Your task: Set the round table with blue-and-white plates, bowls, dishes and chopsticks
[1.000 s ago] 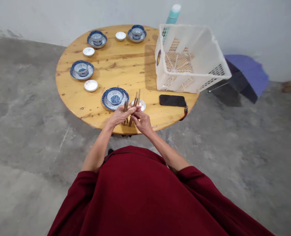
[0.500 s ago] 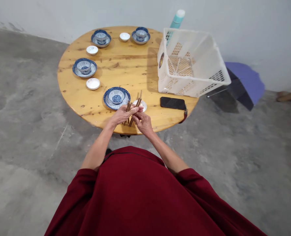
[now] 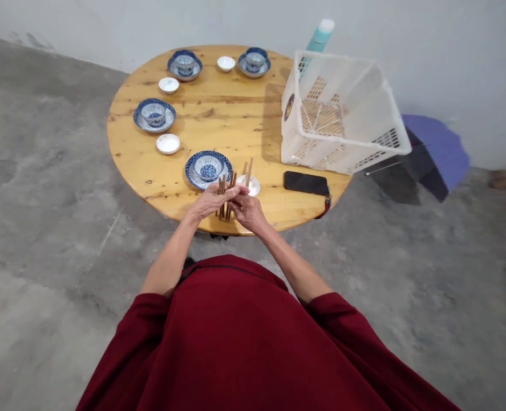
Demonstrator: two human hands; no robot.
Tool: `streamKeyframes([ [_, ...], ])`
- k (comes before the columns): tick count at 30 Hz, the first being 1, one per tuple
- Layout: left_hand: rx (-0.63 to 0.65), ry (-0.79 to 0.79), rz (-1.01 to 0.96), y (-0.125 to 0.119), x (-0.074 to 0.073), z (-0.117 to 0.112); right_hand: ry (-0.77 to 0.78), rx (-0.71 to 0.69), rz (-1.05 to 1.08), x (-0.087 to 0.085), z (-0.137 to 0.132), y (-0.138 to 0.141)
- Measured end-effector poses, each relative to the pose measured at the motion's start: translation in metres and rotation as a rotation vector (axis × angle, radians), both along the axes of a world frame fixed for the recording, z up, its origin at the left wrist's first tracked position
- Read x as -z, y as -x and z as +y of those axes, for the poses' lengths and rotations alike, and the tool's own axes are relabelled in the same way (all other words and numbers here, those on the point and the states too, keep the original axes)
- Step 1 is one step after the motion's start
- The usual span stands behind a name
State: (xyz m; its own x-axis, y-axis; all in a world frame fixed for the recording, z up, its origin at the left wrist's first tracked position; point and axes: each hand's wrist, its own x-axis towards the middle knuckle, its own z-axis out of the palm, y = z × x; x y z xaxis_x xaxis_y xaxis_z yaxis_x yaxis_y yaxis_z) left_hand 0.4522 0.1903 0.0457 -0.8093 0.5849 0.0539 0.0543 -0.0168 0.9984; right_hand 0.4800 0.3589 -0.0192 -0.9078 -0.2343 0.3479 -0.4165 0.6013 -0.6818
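Over the near edge of the round wooden table (image 3: 218,117), both my hands hold a bundle of brown chopsticks (image 3: 223,188) upright. My left hand (image 3: 212,200) is wrapped round the bundle from the left. My right hand (image 3: 247,210) pinches chopsticks on the right side, and one stick (image 3: 249,171) leans out toward the far right. Just beyond my hands stands a blue-and-white bowl on a matching plate (image 3: 209,168), with a small white dish (image 3: 253,185) to its right.
Three more blue bowl-and-plate sets (image 3: 154,114) and small white dishes (image 3: 168,143) ring the table's left and far side. A white plastic crate (image 3: 340,111) stands on the right, a black phone (image 3: 306,182) in front of it. A teal bottle (image 3: 320,35) rises behind. Concrete floor all around.
My hands have kept hold of the chopsticks and shuffled them, so one stick now leans out to the right. The camera has shifted, moving the table slightly right in view.
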Motion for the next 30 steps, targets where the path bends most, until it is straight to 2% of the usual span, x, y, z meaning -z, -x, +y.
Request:
streamKeyframes([
  [4, -0.009, 0.012, 0.023, 0.001, 0.0, -0.001, 0.005, -0.049, -0.008, -0.001, -0.003, 0.002],
  [12, 0.017, 0.021, 0.001, 0.0, -0.003, 0.001, 0.019, -0.048, -0.031, 0.0, -0.005, 0.003],
  [18, -0.004, 0.035, 0.015, 0.002, 0.001, 0.0, 0.033, -0.039, -0.054, -0.007, 0.012, -0.004],
  [21, -0.017, 0.047, 0.056, 0.003, 0.002, -0.002, 0.069, 0.041, -0.025, -0.022, 0.026, -0.008],
  [25, -0.039, 0.048, 0.082, 0.002, 0.003, -0.003, 0.108, 0.155, 0.073, -0.057, 0.035, -0.011],
  [27, -0.031, 0.05, 0.064, 0.002, 0.003, -0.001, 0.148, 0.165, 0.123, -0.077, 0.032, -0.012],
  [30, -0.019, 0.075, 0.036, 0.0, 0.001, 0.002, 0.184, 0.096, 0.166, -0.103, 0.025, -0.01],
])
